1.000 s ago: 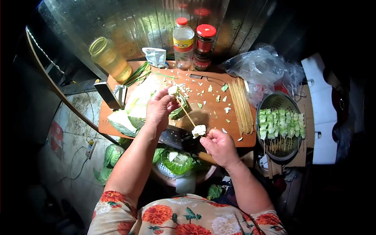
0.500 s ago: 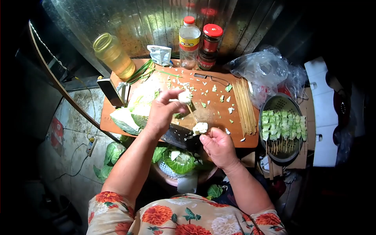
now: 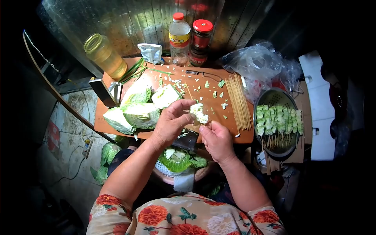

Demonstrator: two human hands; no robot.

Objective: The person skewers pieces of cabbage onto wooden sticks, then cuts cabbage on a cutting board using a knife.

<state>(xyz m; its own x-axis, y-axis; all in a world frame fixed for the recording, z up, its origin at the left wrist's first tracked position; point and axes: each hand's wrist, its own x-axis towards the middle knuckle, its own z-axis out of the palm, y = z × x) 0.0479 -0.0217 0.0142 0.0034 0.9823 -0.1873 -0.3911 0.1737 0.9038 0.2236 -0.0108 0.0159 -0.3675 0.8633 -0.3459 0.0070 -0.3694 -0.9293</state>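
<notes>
Over the front of the wooden board, my left hand has its thumb and fingers closed on pale cabbage pieces. A thin bamboo skewer shows beyond them, its far end pointing away from me. My right hand pinches the near end of the skewer just below the cabbage; its fingertips partly hide that end. Beside my left hand lie cut cabbage wedges. A dark knife blade sits under my hands at the board's near edge.
Loose bamboo skewers lie on the board's right side, near a peeler. A colander holds loaded cabbage skewers. A jar, a bottle and a phone stand around the board. Cabbage leaves fill a basket below.
The upper cabbage piece in my left hand has come down the skewer to the lower piece. My hands are closer together, and the view has shifted slightly.
</notes>
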